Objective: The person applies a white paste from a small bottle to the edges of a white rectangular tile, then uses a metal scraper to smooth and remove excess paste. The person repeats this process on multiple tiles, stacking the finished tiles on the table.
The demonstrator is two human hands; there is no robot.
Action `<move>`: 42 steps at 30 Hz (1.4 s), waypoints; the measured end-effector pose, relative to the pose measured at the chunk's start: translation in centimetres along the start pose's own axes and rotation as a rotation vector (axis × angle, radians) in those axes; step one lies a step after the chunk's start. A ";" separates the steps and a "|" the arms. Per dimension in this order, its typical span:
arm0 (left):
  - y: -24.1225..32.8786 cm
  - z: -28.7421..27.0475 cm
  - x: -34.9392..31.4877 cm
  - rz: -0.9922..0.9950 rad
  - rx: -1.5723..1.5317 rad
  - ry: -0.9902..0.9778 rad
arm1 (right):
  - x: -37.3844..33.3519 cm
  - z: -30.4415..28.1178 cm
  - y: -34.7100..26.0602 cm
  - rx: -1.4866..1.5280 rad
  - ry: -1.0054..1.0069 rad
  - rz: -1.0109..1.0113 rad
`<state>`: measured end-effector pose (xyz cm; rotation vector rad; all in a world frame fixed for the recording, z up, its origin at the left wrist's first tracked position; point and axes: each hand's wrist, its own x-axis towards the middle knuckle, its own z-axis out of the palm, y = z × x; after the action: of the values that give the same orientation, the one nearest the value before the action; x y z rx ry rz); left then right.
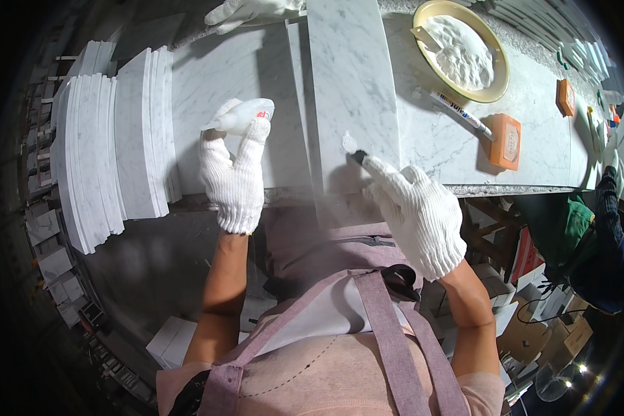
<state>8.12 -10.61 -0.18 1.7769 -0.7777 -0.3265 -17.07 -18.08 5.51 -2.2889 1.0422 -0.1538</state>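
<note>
Above the desk (423, 142), to the left of a long grey-veined marble slab (353, 76), a translucent squeeze bottle (239, 119) is gripped by the white-gloved left hand (234, 173). The bottle is clasped between thumb and fingers, with its tapered end turned leftward and a red mark shown near its broader end. Over the near part of the slab, the gloved right hand (423, 218) is held with its fingers loosely bent. Something dark is seen at its index fingertip, just beside a small whitish patch (349, 142) on the slab; whether anything is grasped there cannot be told. The slab is laid lengthwise away from the body, and the desk's near edge is overhung by its end.

Farther right, a capped marker (461, 114) is laid slantwise near an orange box (506, 142). Beyond them, white powder (457, 55) and a flat scraper (426, 38) are held in a yellowish bowl (503, 80). To the left, pale slabs (90, 159) are stacked in rows. At the far right, a co-worker's dark sleeve (607, 208) is seen.
</note>
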 end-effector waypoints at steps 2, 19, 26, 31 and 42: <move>0.0 0.1 -0.2 0.012 0.021 -0.010 | 0.7 0.2 -0.1 -0.029 0.081 0.004; -0.2 -0.2 -0.4 0.045 -0.018 -0.011 | -0.8 -0.8 0.2 -0.032 -0.008 0.004; -0.3 0.1 -0.6 0.045 -0.061 -0.022 | 0.9 0.5 0.2 -0.081 0.052 -0.015; -0.1 -0.1 -0.5 0.054 -0.060 -0.021 | 1.8 0.1 -0.1 -0.042 0.020 0.016; 1.6 0.1 -0.4 0.037 -0.102 -0.031 | -0.2 0.0 -0.5 -0.111 -0.036 0.024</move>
<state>7.17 -10.71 1.19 1.6636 -0.8012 -0.3630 -16.87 -17.72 5.81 -2.3684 1.0834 -0.0461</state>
